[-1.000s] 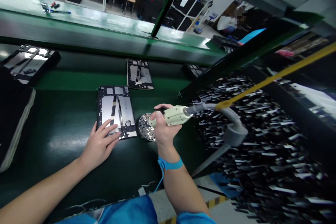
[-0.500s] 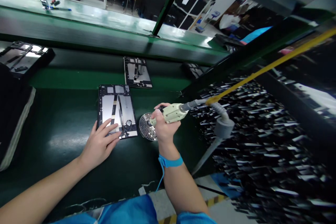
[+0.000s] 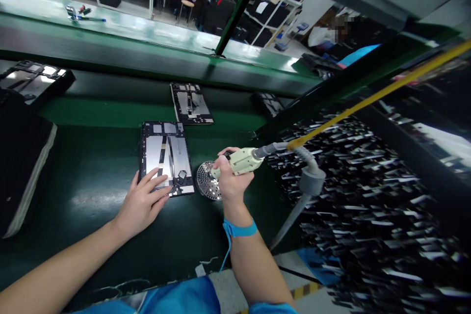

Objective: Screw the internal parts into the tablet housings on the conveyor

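Observation:
My left hand (image 3: 145, 199) lies over the lower left corner of an opened tablet (image 3: 176, 152), fingers stretched out on its silver and black inside. A strip of dark and tan flat cable runs down the tablet's middle. With my right hand (image 3: 235, 180) closed round it, a pale green electric screwdriver (image 3: 247, 161) points down and left. Its tip is over a round perforated metal screw tray (image 3: 206, 181), just right of the tablet; my hand covers part of the tray. A blue wrist strap (image 3: 241, 229) circles my right wrist.
Another opened tablet (image 3: 190, 103) lies behind on the green belt. More tablets (image 3: 33, 78) are stacked at the left, beside a black padded stack (image 3: 22, 167). A grey holder (image 3: 312, 180) stands right of the screwdriver. Rows of dark parts (image 3: 368, 206) fill the right side.
The view has shifted slightly. Both hands keep their places by the tablet and the screw tray, and the screwdriver stays in my right hand.

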Tool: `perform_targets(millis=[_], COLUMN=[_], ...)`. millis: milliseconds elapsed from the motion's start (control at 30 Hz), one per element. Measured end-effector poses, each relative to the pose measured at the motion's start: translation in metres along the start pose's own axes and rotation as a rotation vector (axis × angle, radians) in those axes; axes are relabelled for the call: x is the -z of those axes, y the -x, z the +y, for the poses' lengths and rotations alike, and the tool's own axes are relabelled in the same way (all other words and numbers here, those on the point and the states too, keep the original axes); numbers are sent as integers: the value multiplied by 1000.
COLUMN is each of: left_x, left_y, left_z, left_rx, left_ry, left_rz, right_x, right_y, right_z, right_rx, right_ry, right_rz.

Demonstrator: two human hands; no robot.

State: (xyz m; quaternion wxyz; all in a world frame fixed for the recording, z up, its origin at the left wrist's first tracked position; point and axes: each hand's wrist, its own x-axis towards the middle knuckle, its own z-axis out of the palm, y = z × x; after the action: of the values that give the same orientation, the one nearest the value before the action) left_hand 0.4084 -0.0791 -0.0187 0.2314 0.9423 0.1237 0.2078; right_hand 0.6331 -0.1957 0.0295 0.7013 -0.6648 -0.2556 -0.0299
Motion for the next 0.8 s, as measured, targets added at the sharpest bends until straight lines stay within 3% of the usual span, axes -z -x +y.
perform_targets(millis=[133,267,500,800], left_x=[-3,-5,-4,-3], left_y=[0,-1,-2,-5], left_z=[-1,-2,-4,-3], left_rx=[9,5,5,24], left_ry=[13,26,60,95], left_rz=[14,14,-3,-21], right_x=[0,-11,-48,-54], right_y=[-1,8,52,63], right_z=[-5,-26,-45,-37], right_rx=[15,39,-82,-83], right_ry=[-21,-162,-350,-359], right_rz=[8,6,-379,-442])
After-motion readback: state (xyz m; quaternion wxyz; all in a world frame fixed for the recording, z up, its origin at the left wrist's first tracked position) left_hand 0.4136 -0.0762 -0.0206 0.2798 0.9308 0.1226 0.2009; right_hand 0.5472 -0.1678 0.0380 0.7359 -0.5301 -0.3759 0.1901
